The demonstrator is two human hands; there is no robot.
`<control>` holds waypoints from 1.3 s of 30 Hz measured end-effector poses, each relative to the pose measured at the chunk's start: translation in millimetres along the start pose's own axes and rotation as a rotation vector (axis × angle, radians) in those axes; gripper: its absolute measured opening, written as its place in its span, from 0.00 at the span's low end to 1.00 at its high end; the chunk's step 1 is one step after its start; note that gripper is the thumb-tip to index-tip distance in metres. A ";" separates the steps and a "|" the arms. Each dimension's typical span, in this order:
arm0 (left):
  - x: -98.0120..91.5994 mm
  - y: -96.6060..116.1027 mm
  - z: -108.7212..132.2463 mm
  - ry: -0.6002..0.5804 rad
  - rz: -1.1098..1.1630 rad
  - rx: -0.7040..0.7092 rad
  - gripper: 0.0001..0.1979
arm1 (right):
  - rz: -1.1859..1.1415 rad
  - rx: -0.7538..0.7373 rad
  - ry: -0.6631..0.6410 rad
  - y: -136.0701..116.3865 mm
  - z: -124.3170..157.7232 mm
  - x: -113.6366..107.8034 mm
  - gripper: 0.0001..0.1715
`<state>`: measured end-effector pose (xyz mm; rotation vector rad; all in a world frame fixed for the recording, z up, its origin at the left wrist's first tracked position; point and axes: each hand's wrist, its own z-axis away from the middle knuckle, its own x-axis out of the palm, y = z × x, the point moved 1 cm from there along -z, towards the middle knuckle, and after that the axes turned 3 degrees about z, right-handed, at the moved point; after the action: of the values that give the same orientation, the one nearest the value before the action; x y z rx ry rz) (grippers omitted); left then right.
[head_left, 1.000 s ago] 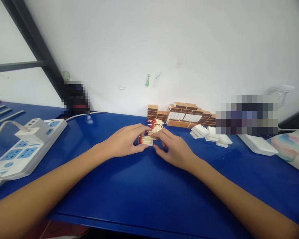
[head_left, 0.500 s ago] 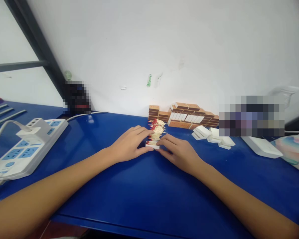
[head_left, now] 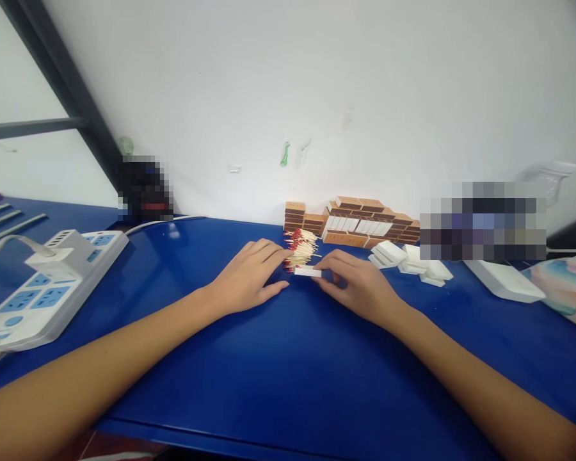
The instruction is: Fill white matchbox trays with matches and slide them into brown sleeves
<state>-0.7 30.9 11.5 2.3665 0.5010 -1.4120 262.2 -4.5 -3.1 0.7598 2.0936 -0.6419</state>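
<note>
A small white matchbox tray point(head_left: 307, 272) is pinched at its right end between the thumb and fingers of my right hand point(head_left: 358, 282). Its long side faces me, so its inside is hidden. Just behind it lies a heap of matches point(head_left: 303, 248), red heads mostly to the left. My left hand point(head_left: 252, 275) rests to the left of the heap with thumb and fingers apart. Its fingertips reach the heap's left edge; whether they touch the matches I cannot tell.
Brown matchboxes point(head_left: 360, 240) are stacked along the wall, with white trays point(head_left: 360, 225) among them. More white trays point(head_left: 415, 259) lie in a loose pile to the right. A white power strip point(head_left: 57, 282) with cables occupies the left of the blue table point(head_left: 269, 378).
My right hand has moved the tray slightly right and up, away from my left thumb. My left hand, previously at the tray's left end, has let go of it.
</note>
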 end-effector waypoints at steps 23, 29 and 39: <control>18.8 -5.0 -7.8 0.098 0.130 -0.230 0.36 | -0.480 0.465 -0.078 3.4 -26.1 18.0 0.23; 20.7 -5.3 -9.8 0.102 0.167 -0.226 0.36 | -0.630 0.599 -0.109 -0.5 -32.0 13.3 0.30; 18.9 -3.7 -10.9 0.109 0.161 -0.200 0.38 | -0.853 0.781 -0.106 4.5 -30.5 14.2 0.30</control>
<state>14.4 41.5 -0.7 2.2747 0.4468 -1.1135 242.7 22.9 1.3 0.1501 1.9942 -1.9795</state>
